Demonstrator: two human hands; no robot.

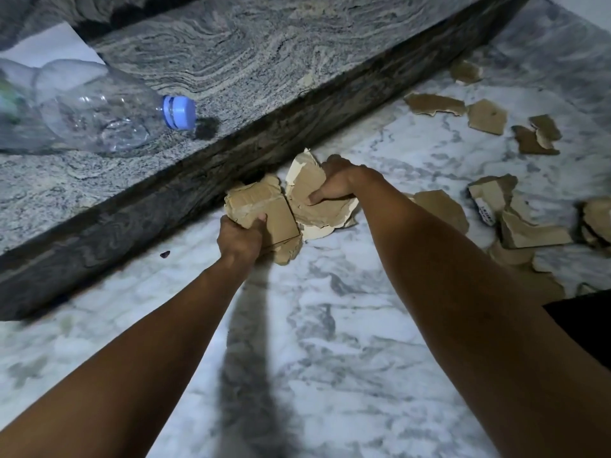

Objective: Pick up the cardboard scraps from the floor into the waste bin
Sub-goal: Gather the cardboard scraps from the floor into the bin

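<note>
Both hands, left hand (240, 239) and right hand (340, 183), apparently grip cardboard scraps (291, 206).

Clear plastic bottle (99, 117) lying on its side up on grey granite ledge (231, 54), blue cap (180, 113) pointing right. White sheet (49, 44) tucked behind it. White marble floor (330, 342) below, small dark speck (164, 254) near ledge base.

1. A cardboard scrap (488, 201) on the floor at the right carries a small white label (484, 214) with dark print (too blurred and small to read).
2. The clear plastic bottle (99, 117) lying on the counter has a green patch at its left end, perhaps a label; no words can be made out.
3. Nothing else bears writing.
</note>
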